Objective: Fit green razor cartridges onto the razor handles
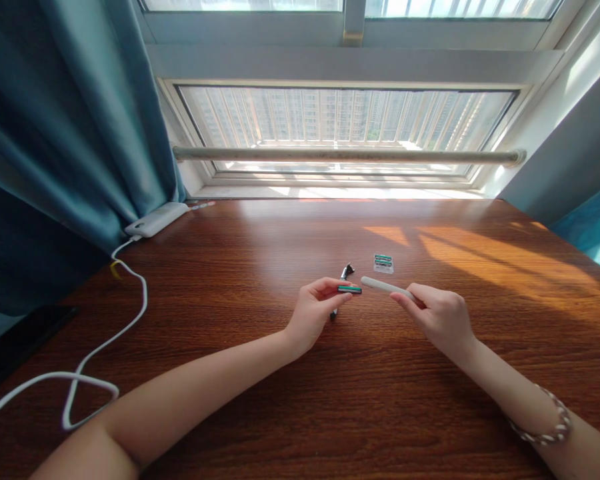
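In the head view, the left hand [307, 315] has its fingers closed on a small razor cartridge [350, 290], pinched between thumb and forefinger above the desk [260, 413]. This cartridge has the shape of a narrow rectangle, black along the edges, with a green strip and a thin pale line running lengthwise. The right hand [445, 317] has its fingers clamped on one end of a white stick [383, 285], which is slim and smooth, with a rounded tip. The tip points toward the cartridge and is just beside it; whether they touch, I cannot tell. Partly hidden behind the left hand is a razor handle [345, 273], shiny silver with dark ends. Near the stick, farther from the person, lies a clear plastic case [383, 264], almost square, with two green-and-black cartridges inside. The desk shows reddish-brown wood grain with a light gloss, and sunlight makes orange patches at right. A braided-looking bracelet [560, 427] surrounds the right wrist. At left hangs a satiny blue curtain [95, 100].
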Available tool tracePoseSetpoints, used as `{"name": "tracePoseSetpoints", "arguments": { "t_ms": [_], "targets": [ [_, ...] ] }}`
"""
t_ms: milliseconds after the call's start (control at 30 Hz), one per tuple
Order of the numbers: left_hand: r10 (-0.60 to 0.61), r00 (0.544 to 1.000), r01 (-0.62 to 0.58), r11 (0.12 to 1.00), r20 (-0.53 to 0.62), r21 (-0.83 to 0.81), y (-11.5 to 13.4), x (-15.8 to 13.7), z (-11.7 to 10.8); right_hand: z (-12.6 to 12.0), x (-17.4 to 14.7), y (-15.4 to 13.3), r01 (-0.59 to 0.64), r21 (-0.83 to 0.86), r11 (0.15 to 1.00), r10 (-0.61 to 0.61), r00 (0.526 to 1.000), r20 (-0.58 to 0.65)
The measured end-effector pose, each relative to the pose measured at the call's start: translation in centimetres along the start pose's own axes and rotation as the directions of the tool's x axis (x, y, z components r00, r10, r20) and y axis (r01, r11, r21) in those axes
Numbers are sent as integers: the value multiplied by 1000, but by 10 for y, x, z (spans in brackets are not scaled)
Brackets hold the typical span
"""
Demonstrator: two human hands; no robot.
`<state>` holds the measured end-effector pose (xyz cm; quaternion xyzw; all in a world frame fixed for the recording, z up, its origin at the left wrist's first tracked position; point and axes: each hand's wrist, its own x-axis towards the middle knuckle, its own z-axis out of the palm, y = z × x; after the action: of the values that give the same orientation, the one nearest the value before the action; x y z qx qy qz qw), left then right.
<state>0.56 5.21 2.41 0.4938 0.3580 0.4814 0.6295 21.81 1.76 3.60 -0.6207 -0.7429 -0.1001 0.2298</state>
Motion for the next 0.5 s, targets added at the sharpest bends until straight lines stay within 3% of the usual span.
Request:
{"name": "tracePoseSetpoints", "arguments": {
  "t_ms": [200,500],
  "targets": [
    [-2,1000,2,1000,-2,-11,-1,0,0,0,1,-1,-47,0,999,47,998,33],
    [2,1000,-1,999,6,-40,-1,1,-1,-1,1,-1,-16,30,999,15,999,41]
  ]
}}
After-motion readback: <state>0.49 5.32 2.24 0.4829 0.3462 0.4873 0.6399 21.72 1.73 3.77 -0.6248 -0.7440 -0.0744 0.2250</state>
